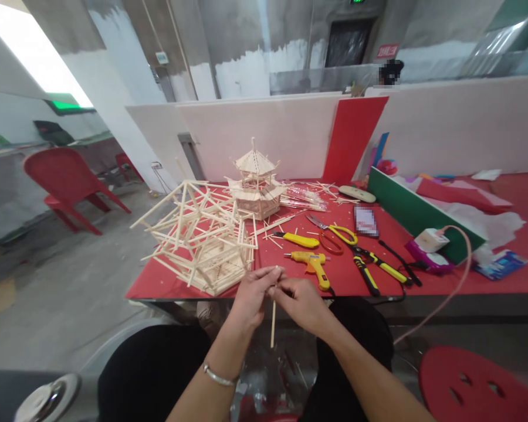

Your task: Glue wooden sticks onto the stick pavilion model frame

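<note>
My left hand [251, 296] and my right hand [303, 302] meet at the table's front edge, fingers closed together. A thin pale wooden stick [273, 329] hangs down from between them, its upper end hidden by my fingers. Just beyond my left hand, an open frame of wooden sticks [220, 266] with a slatted base stands on the table. Behind it rises a small tiered pagoda model [257, 196] of the same wood. A yellow glue gun [310, 261] lies close to my right hand.
On the red table [167, 287] lie a yellow utility knife [300, 240], yellow-handled scissors [343, 234], pliers [365, 275], a phone [366, 220] and loose sticks. A green board [422, 214] stands at right, near a charger [431, 240] with a pink cable.
</note>
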A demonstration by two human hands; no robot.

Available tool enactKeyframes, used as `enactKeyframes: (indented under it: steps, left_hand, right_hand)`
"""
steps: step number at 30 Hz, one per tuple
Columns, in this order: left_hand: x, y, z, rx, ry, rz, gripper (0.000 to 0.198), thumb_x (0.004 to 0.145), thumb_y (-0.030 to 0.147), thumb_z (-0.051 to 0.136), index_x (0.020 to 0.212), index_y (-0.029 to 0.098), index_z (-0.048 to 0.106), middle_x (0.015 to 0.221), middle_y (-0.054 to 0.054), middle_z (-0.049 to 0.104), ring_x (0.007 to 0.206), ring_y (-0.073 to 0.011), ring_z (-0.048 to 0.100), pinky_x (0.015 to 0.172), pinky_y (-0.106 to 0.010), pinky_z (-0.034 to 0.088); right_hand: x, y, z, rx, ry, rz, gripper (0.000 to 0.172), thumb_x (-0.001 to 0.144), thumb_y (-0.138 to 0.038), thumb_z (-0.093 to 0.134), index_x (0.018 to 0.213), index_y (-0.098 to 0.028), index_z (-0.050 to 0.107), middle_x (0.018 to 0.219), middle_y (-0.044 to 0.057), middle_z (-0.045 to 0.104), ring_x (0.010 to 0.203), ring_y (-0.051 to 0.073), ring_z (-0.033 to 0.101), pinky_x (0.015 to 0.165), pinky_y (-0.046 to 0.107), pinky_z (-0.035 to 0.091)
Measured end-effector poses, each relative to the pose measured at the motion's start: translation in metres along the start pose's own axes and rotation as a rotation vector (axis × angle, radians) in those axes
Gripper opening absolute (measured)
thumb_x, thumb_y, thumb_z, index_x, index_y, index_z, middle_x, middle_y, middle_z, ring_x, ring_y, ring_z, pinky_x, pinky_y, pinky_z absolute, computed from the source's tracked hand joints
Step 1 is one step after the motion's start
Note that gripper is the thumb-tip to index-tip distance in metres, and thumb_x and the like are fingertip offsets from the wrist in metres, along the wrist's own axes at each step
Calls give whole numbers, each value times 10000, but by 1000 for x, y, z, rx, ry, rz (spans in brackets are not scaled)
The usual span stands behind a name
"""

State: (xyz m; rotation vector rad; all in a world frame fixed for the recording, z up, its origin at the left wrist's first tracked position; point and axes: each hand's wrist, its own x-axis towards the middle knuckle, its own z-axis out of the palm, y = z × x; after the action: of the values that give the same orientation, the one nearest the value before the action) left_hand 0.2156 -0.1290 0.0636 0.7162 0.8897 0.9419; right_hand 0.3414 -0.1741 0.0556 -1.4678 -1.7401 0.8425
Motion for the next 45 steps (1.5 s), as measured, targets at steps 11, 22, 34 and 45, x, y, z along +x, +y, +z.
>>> enactKeyframes:
  steps: [11,22,34,45]
  left_hand:
    - [-8,2,5,14,52,138,365,630,389,816,858,115,736,595,2,606,367,-35,439,332,-152,258]
    - [-31,16,-20,41,133,192,346,679,366,788,905,106,748,599,-12,592,396,-13,347,372,-162,133]
    - [-41,8,-31,-201,95,56,312,582,251,842,802,108,673,613,-4,600,448,-31,440,353,-119,211]
    - [-62,11,-37,-202,111,119,317,578,263,842,756,108,631,635,-28,643,453,-41,483,353,-122,245]
  right_hand:
    - [90,76,-96,-764,110,113,380,850,-326,542,1178,-160,637,1106,125,687,1008,247,611,779,295,412]
    - [83,56,-77,-849,189,26,307,889,-293,461,1113,-147,611,1097,146,653,915,247,634,729,309,430]
    - [-36,0,-22,-528,232,-267,381,945,-478,442,1134,-190,604,1024,97,703,932,237,659,788,327,486]
    - [-35,-11,-7,-563,212,-320,385,947,-473,448,1136,-181,612,993,89,700,903,227,658,754,306,471]
